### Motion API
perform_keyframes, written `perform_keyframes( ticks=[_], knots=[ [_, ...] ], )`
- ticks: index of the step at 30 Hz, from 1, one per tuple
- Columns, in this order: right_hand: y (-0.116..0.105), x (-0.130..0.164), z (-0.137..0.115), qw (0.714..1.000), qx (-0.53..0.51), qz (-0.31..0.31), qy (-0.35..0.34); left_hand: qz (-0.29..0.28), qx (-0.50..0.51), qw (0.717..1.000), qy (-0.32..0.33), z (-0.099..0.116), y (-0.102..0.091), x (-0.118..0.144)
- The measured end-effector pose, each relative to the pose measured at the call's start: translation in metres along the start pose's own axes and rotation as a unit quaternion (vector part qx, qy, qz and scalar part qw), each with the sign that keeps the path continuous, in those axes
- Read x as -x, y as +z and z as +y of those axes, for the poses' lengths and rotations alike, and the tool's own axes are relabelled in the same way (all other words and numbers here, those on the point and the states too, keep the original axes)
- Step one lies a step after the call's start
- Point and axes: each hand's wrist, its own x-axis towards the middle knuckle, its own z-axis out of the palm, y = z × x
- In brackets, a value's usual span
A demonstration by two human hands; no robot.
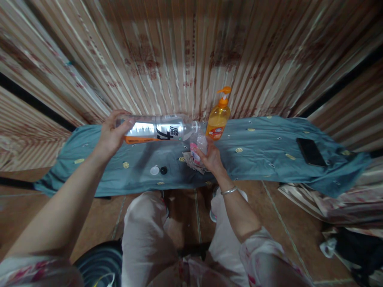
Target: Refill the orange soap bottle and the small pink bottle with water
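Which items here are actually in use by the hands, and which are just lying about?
In use: large clear bottle tipped sideways in left hand; small bottle held by right hand.
Lying about: orange pump bottle, white cap, black cap, phone.

A home room: tiled floor [278, 223], cloth-covered low surface [263, 143], striped wall [179, 52].

large bottle [158, 128] label, bold "力"

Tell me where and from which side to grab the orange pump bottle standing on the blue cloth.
Grip the orange pump bottle around its body below the pump, coming from its right side. It stands upright, and the tilted clear bottle in the left hand and the right hand crowd its left.
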Motion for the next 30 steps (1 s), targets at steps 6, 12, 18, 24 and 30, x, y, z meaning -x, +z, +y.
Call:
perform_keyframes(
  ticks=[6,12,18,24,30],
  knots=[
    [0.0006,0.0008,-0.0017,1.000,0.001,0.006,0.001,-0.010,-0.018,1.000,-0.006,-0.0006,-0.0005,-0.0012],
    [0.0006,-0.0001,0.0007,1.000,0.000,0.004,-0.006,-0.002,0.008,1.000,-0.008,-0.0015,-0.0005,-0.0001],
    [0.0007,-0.0006,0.0026,1.000,-0.004,0.006,-0.007,0.010,0.014,1.000,-0.020,0.0010,0.0006,0.0004],
    [0.0012,-0.0005,0.0041,1.000,0.003,0.006,-0.009,0.005,0.017,1.000,-0.013,-0.0027,-0.0007,-0.0016],
    [-0.0002,0.0000,0.0013,1.000,0.006,-0.004,-0.001,-0.009,0.004,1.000,-0.003,0.0013,0.0003,0.0004]
  ],
)
